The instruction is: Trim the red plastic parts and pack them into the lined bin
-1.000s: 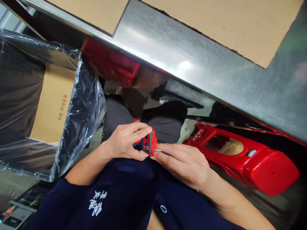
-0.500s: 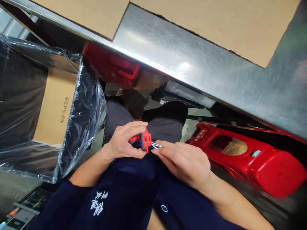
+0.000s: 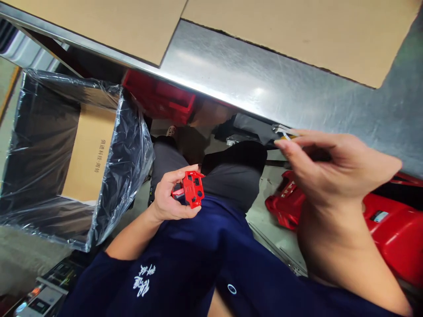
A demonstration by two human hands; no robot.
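Observation:
In my left hand (image 3: 173, 198), low in front of my lap, is a red plastic housing (image 3: 193, 189) gripped between thumb and fingers. Its face, with square and round openings and dark bits inside, is turned up to me. My right hand (image 3: 333, 163) is raised at the table edge, well apart from the housing. Thumb and forefinger pinch a small silvery metal piece (image 3: 279, 128) whose short end sticks out, with a spot of yellow beside it. Its exact kind I cannot make out, and the other fingers are curled.
A steel table (image 3: 211, 57) with cardboard sheets (image 3: 297, 35) crosses the top. On the left stands a black bin lined with clear plastic (image 3: 132, 145), cardboard inside. Red crates (image 3: 165, 99) sit under the table. A red plastic stool (image 3: 393, 233) lies at right, partly behind my arm.
My right hand has moved away from the red housing, up and right to the table edge, with thin silvery pieces in its pinch. My left hand has turned the housing's face more toward me.

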